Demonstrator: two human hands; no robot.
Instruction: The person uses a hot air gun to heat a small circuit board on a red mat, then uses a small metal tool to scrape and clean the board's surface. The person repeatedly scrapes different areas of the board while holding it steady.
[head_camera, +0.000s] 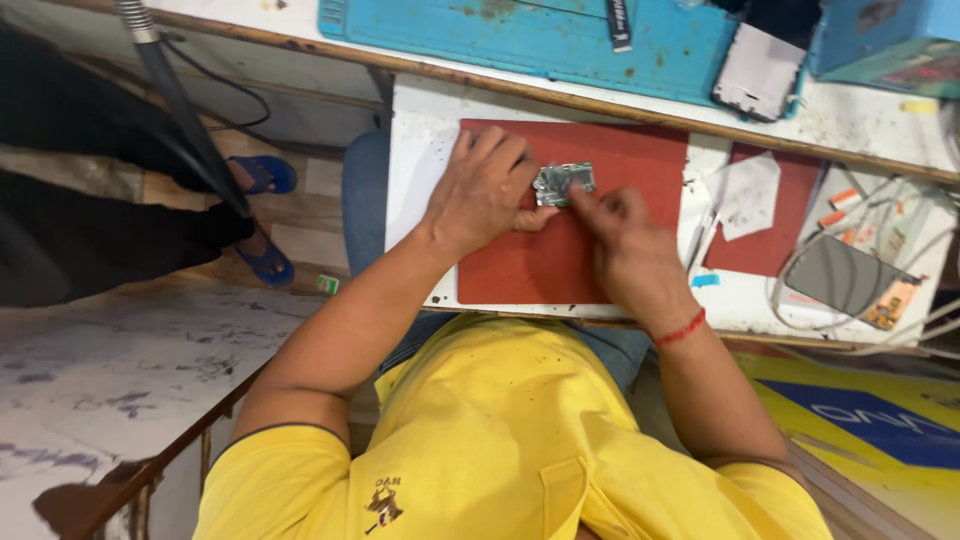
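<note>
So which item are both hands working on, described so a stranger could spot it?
Start at the white bench and find the large red mat on it. Near the mat's top edge, the left hand and right hand meet on a small circuit board. It is the only silvery-green, metallic piece on the red; the white paper lies on the smaller mat further right.

Yellow short-sleeved shirt (500, 430) with dark sleeve trim, red thread bracelet (681, 329) on right wrist
</note>
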